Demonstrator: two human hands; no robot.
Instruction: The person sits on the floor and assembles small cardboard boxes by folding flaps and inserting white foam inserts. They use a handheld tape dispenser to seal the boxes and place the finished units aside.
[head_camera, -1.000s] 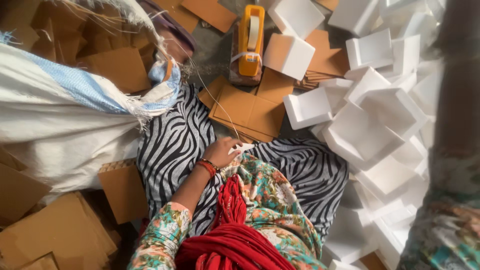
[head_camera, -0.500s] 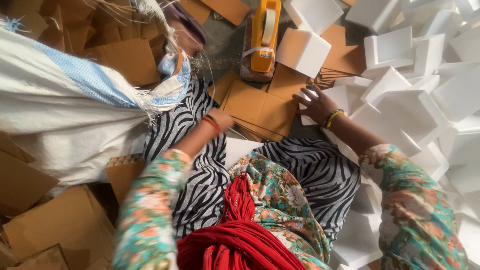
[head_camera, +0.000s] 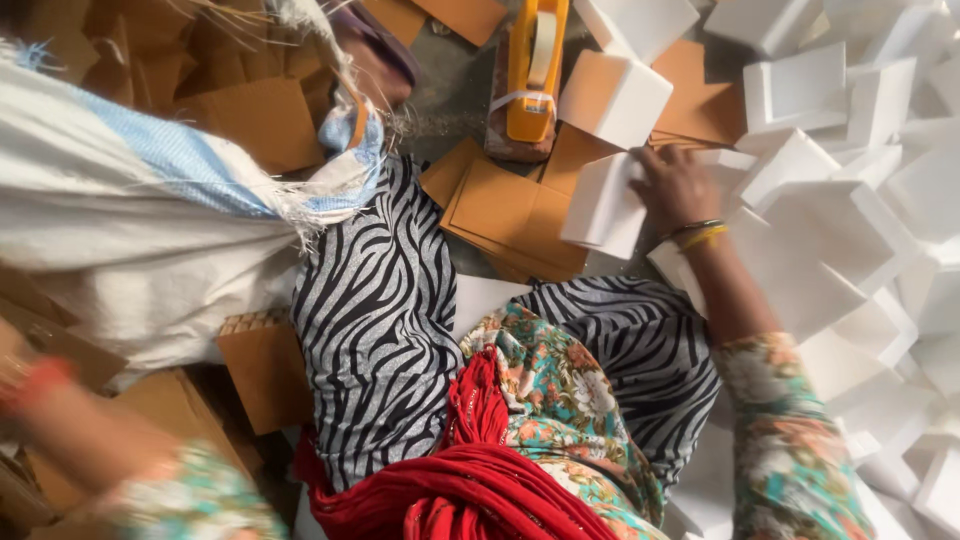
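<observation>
My right hand (head_camera: 675, 185) is closed on a white foam block (head_camera: 600, 205) and holds it tilted just above a stack of flat brown cardboard sheets (head_camera: 505, 210). Yellow and green bangles sit on that wrist. My left arm (head_camera: 110, 440) is blurred at the lower left, with a red bangle at the wrist. Its hand reaches the frame's left edge over brown cardboard pieces (head_camera: 170, 400) and is mostly cut off. My lap, in zebra-print cloth (head_camera: 380, 320), fills the middle.
A yellow tape dispenser (head_camera: 530, 70) stands beyond the cardboard sheets. Several white foam boxes (head_camera: 830, 230) are heaped along the right side. A large white woven sack (head_camera: 130, 230) lies at the left, with more brown cardboard behind it.
My right hand moved left from the foam heap and took hold of a white foam block. My left arm swung away from the cardboard sheets to the far lower left.
</observation>
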